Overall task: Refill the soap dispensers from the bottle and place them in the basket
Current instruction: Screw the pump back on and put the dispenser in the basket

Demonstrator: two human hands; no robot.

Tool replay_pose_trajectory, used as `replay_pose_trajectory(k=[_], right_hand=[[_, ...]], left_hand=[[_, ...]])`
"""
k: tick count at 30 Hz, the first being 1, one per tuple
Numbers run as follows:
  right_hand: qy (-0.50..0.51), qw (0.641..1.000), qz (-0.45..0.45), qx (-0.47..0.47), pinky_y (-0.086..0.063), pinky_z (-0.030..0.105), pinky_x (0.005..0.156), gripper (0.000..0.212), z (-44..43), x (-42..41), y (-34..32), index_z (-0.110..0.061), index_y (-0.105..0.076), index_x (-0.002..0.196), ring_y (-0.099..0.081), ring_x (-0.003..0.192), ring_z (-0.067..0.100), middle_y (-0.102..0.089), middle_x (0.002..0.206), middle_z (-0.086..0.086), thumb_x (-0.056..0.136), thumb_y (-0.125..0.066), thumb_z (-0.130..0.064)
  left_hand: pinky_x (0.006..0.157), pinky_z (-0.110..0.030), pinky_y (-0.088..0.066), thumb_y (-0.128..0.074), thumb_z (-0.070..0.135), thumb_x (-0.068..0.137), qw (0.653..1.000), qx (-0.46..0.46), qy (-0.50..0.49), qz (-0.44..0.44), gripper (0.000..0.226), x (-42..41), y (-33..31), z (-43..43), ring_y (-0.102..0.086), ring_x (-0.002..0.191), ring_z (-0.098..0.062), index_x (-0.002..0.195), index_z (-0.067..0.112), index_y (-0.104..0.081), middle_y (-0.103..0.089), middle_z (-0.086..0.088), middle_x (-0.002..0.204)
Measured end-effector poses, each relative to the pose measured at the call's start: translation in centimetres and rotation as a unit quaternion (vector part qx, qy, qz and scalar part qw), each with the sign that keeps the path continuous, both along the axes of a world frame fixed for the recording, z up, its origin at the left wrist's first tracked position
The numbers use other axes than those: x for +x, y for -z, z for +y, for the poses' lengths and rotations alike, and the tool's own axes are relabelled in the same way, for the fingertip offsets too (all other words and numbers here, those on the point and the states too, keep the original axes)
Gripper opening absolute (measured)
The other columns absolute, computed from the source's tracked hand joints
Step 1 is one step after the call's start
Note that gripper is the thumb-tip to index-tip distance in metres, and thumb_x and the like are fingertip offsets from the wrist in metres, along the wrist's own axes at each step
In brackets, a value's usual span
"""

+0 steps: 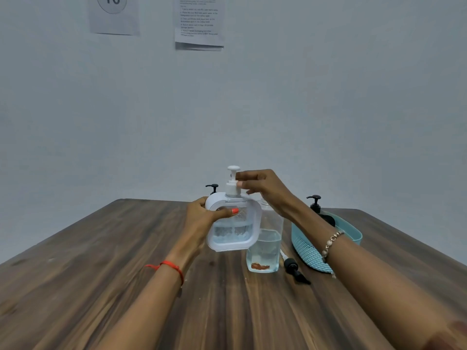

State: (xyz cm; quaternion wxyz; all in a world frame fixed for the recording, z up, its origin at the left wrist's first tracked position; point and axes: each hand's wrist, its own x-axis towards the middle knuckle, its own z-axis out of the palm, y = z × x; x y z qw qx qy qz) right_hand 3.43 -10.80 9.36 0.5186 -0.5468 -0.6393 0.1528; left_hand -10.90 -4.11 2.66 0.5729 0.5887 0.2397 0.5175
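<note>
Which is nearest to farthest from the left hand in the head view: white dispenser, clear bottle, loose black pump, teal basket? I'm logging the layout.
1. White dispenser: gripped by the left hand.
2. Clear bottle: just right of the dispenser.
3. Loose black pump: lying on the table, further right.
4. Teal basket: far right.

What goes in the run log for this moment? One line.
left hand: holds white dispenser | right hand: on pump collar | basket: one black-pump dispenser

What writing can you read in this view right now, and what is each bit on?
"16": in a circle on the left wall sheet, top cut off by the frame edge.
Right wall sheet: lines of print, too small and blurred to read.
Clear bottle: reddish mark low down, unreadable.
</note>
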Motion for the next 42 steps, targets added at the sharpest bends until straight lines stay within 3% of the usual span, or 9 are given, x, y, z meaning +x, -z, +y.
replay_pose_trajectory(k=[6, 13, 17, 23, 27, 30, 35, 39, 42], right_hand=[[0.016, 0.997, 0.056, 0.054, -0.049, 0.026, 0.067, 0.009, -0.4, 1.1, 0.7, -0.015, -0.074, 0.071, -0.064, 0.070, 0.008, -0.071, 0.068, -0.002, 0.078, -0.071, -0.012], [-0.016, 0.999, 0.040, -0.004, -0.046, 0.018, 0.073, 0.028, -0.1, 1.1, 0.6, -0.017, -0.068, 0.102, -0.063, 0.083, 0.006, -0.069, 0.089, -0.007, 0.079, -0.067, -0.001], [0.019, 0.999, 0.027, 0.022, -0.047, 0.010, 0.064, 0.018, -0.4, 0.5, 0.6, -0.018, -0.070, 0.084, -0.063, 0.065, -0.001, -0.066, 0.065, -0.008, 0.069, -0.081, -0.015], [0.002, 0.999, 0.024, -0.038, -0.040, 0.023, 0.074, 0.012, -0.5, 1.0, 0.6, -0.015, -0.073, 0.089, -0.059, 0.075, 0.004, -0.069, 0.083, -0.006, 0.078, -0.071, -0.012], [0.086, 0.996, 0.021, 0.019, -0.044, 0.022, 0.058, 0.032, -0.2, -0.1, 1.5, -0.013, -0.056, 0.055, -0.053, 0.056, 0.010, -0.056, 0.059, 0.000, 0.064, -0.084, -0.024], [0.059, 0.998, 0.034, 0.006, -0.041, 0.028, 0.064, 0.034, -0.1, -0.3, 1.5, -0.014, -0.052, 0.063, -0.051, 0.066, 0.015, -0.054, 0.068, 0.004, 0.064, -0.083, -0.029], [-0.005, 0.997, 0.065, -0.042, -0.045, 0.022, 0.073, 0.024, -0.6, 0.5, 0.5, -0.018, -0.069, 0.087, -0.063, 0.075, 0.009, -0.069, 0.080, -0.003, 0.068, -0.078, -0.007], [0.102, 0.994, 0.038, -0.001, -0.037, 0.020, 0.051, 0.038, -0.5, -1.0, 1.2, -0.020, -0.054, 0.040, -0.043, 0.046, 0.009, -0.046, 0.046, -0.004, 0.064, -0.084, -0.020], [0.234, 0.971, -0.016, 0.035, -0.034, 0.029, 0.057, 0.051, 0.0, -2.2, 1.9, -0.015, -0.041, 0.044, -0.037, 0.046, 0.010, -0.038, 0.046, -0.002, 0.064, -0.083, -0.035]], left_hand=[[0.062, -0.033, -0.057, -0.081, 0.003, 0.063, 1.000, -0.015, 0.001, -0.005, 0.030, 0.3, 0.2, 0.0, -0.066, 0.075, -0.026, 0.086, 0.012, -0.063, -0.068, -0.011, 0.088], [0.059, -0.031, -0.057, -0.081, 0.001, 0.062, 1.000, -0.015, 0.009, 0.003, 0.030, 0.7, 0.0, -0.5, -0.066, 0.073, -0.026, 0.085, 0.009, -0.063, -0.068, -0.012, 0.086], [0.068, -0.037, -0.057, -0.083, 0.004, 0.059, 1.000, -0.005, 0.003, 0.017, 0.037, 0.9, -0.1, -0.5, -0.067, 0.078, -0.029, 0.092, 0.005, -0.065, -0.069, -0.013, 0.089], [0.057, -0.029, -0.056, -0.082, 0.002, 0.060, 1.000, -0.015, 0.005, 0.021, 0.042, 0.9, 0.0, -0.7, -0.067, 0.074, -0.026, 0.098, 0.002, -0.064, -0.069, -0.013, 0.090], [0.058, -0.029, -0.057, -0.082, 0.005, 0.061, 1.000, -0.002, 0.003, 0.023, 0.044, 1.0, 0.1, -1.0, -0.067, 0.073, -0.025, 0.101, -0.001, -0.063, -0.069, -0.014, 0.090], [0.057, -0.028, -0.056, -0.081, 0.004, 0.063, 1.000, -0.010, 0.009, 0.012, 0.043, 1.1, 0.0, -1.0, -0.067, 0.074, -0.027, 0.102, -0.001, -0.063, -0.069, -0.017, 0.093], [0.068, -0.038, -0.058, -0.083, 0.004, 0.060, 1.000, -0.006, 0.007, 0.020, 0.046, 1.0, 0.2, -1.0, -0.067, 0.080, -0.031, 0.102, 0.001, -0.063, -0.069, -0.017, 0.095], [0.067, -0.037, -0.058, -0.083, 0.003, 0.059, 1.000, 0.007, -0.001, 0.022, 0.032, 1.4, 0.4, -1.3, -0.067, 0.073, -0.027, 0.085, 0.008, -0.065, -0.069, -0.013, 0.084], [0.057, -0.025, -0.055, -0.082, 0.005, 0.062, 0.999, 0.025, -0.004, 0.033, 0.029, 1.7, 0.4, -1.7, -0.066, 0.070, -0.020, 0.082, 0.013, -0.063, -0.068, -0.006, 0.080]])
